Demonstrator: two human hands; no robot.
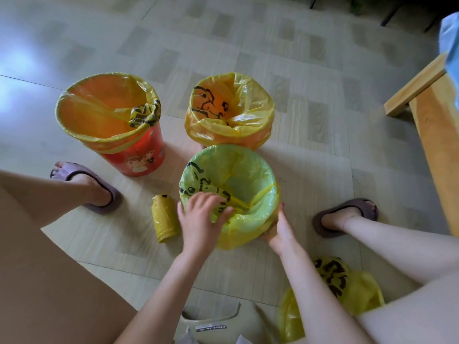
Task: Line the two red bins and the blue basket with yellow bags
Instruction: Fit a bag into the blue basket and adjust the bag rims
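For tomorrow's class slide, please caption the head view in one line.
Left hand tucks the yellow bag into the basket while the right hand steadies it; both red bins are lined.

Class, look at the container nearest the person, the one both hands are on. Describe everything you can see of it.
The nearest container stands upright on the tiled floor, round and open-topped. A thin, glossy yellow bag with black print lines it and folds down over the rim; the inside looks greenish through the plastic. The left hand presses the bag at the near rim, and the right hand holds the outside wall lower down. The bag hides the body underneath.
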